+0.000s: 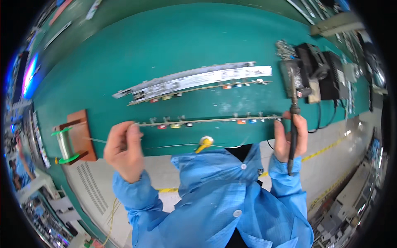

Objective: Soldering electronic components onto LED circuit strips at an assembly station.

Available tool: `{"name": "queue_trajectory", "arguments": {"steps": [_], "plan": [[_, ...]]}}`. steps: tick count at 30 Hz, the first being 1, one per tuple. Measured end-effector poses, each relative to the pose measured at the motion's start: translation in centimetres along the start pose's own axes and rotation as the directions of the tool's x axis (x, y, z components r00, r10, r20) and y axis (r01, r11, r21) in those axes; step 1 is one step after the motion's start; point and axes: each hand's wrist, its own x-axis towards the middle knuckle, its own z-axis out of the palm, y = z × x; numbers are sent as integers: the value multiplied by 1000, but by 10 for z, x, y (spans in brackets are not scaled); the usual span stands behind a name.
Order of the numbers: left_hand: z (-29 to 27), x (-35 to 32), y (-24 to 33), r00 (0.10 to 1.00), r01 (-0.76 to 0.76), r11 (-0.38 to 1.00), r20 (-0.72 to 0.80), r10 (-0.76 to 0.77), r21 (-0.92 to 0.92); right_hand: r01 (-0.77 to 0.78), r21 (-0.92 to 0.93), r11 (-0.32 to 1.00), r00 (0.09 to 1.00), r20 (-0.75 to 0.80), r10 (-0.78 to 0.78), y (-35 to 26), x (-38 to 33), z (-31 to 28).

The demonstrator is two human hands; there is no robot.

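Observation:
A long narrow circuit board [215,120] is held edge-on between my hands, with red, yellow, orange and blue components along its lower side and small springs along its upper side. My left hand [126,146] pinches its left end between thumb and fingers. My right hand [292,138] grips a soldering iron [294,132] upright, tip pointing away from me, and its fingers also close at the board's right end. Thin solder wire [173,145] runs below the board, apparently passing by my left hand from the spool [65,144].
More board strips [202,79] with white faces lie farther back on the green mat [186,41]. The spool stands on a brown holder [87,136] at left. A yellow-and-white part [205,143] sits near the front edge. Black soldering equipment [314,62] with cables stands at right.

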Motion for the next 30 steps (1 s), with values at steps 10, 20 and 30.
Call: {"name": "queue_trajectory", "arguments": {"steps": [10, 20, 30], "plan": [[-11, 19, -16, 977, 94, 936, 212, -21, -340, 83, 9, 997, 994, -75, -82, 9, 4, 8], [-21, 20, -6, 973, 16, 966, 227, 44, -258, -50, 153, 987, 999, -6, 52, 11, 7, 7], [-14, 23, 11, 953, 44, 908, 289, 87, -417, -69, 167, 983, 995, -66, 81, 20, 2, 9]]}}
